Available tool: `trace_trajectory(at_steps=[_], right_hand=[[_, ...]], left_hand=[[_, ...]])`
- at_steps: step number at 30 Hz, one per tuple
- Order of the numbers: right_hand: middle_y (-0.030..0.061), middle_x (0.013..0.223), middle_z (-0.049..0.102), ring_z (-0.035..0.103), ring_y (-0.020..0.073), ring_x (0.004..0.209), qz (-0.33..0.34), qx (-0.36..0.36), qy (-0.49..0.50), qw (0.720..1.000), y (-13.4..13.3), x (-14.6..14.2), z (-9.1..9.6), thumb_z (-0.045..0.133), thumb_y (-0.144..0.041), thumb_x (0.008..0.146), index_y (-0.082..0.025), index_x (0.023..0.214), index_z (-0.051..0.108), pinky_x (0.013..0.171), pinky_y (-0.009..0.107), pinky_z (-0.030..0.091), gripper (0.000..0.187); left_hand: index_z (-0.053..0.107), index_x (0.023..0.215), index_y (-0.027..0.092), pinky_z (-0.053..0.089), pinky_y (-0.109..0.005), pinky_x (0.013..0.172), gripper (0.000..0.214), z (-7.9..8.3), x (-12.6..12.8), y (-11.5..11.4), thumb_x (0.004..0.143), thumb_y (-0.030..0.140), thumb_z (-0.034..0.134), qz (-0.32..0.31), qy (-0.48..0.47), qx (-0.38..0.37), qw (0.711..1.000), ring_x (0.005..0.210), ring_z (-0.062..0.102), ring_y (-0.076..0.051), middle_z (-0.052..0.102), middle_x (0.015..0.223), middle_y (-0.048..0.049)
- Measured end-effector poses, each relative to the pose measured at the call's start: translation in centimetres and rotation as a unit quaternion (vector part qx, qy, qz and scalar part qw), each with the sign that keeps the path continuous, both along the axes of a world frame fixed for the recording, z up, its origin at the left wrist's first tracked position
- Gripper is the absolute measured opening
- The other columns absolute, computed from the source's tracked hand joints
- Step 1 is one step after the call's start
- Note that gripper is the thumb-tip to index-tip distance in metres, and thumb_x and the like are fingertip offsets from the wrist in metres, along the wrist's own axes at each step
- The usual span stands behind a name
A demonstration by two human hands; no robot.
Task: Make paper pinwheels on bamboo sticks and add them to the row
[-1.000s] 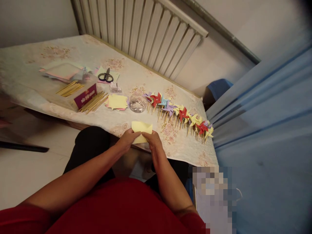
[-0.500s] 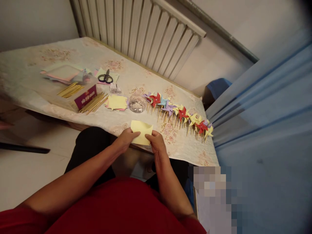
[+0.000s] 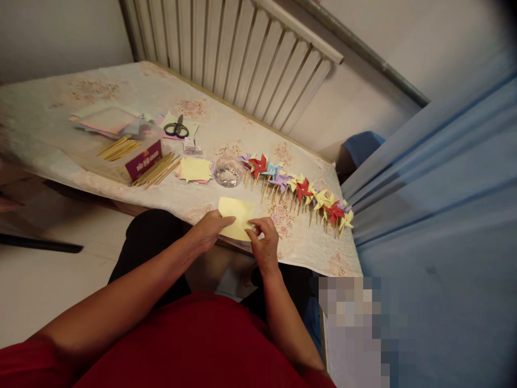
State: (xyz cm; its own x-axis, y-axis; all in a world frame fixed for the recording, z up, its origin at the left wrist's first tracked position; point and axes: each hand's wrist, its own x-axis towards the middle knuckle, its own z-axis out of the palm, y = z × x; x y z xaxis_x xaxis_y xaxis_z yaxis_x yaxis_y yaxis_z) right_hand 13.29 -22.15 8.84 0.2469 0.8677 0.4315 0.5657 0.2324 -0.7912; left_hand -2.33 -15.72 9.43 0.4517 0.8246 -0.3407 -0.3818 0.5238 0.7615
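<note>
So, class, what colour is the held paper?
The held paper is yellow, clearest in the head view.

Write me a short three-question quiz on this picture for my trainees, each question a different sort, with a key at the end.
1. What does the person's left hand hold?
A) a wooden stick
B) a yellow sheet
C) a blue curtain

2. True or false: the round clear container stands between the yellow-topped paper stack and the row of pinwheels.

3. Fill in the blank: seen from the person's side, just beyond the small white boxes lies a pair of black ____.

Key: 1. B; 2. True; 3. scissors
</note>
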Motion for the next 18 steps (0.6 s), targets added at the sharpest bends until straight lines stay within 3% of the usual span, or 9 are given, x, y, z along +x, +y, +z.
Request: trace_trajectory(at_steps=[6,13,18], right_hand=[[0.0001,0.077,0.059,0.051,0.0129,0.064,0.125,-0.007,0.003,0.992,-0.47,0.90,0.77,0.063,-0.015,0.084,-0.024,0.092,0.076,0.061,0.026,0.043,0.017],[0.0013,0.075,0.064,0.056,0.0149,0.069,0.139,-0.051,0.030,0.989,-0.33,0.62,0.90,0.062,-0.020,0.083,-0.023,0.082,0.077,0.063,0.027,0.042,0.015],[-0.0005,0.074,0.064,0.053,0.0130,0.063,0.132,-0.118,0.104,0.979,-0.57,0.36,1.04,0.064,-0.032,0.085,-0.022,0.080,0.074,0.060,0.026,0.040,0.014]], left_hand=[[0.071,0.099,0.007,0.054,-0.033,0.070,0.053,0.63,-0.01,-0.42,0.054,0.030,0.087,-0.003,0.006,0.017,1.000,0.069,0.071,-0.022,0.078,0.085,-0.0110],[0.072,0.096,0.008,0.052,-0.031,0.070,0.050,0.67,0.20,-0.71,0.055,0.034,0.085,-0.011,0.036,0.042,0.998,0.071,0.069,-0.021,0.077,0.084,-0.0092],[0.073,0.093,0.008,0.049,-0.029,0.064,0.046,0.48,0.25,-0.83,0.057,0.036,0.081,-0.009,0.084,0.072,0.994,0.069,0.066,-0.019,0.075,0.079,-0.0070]])
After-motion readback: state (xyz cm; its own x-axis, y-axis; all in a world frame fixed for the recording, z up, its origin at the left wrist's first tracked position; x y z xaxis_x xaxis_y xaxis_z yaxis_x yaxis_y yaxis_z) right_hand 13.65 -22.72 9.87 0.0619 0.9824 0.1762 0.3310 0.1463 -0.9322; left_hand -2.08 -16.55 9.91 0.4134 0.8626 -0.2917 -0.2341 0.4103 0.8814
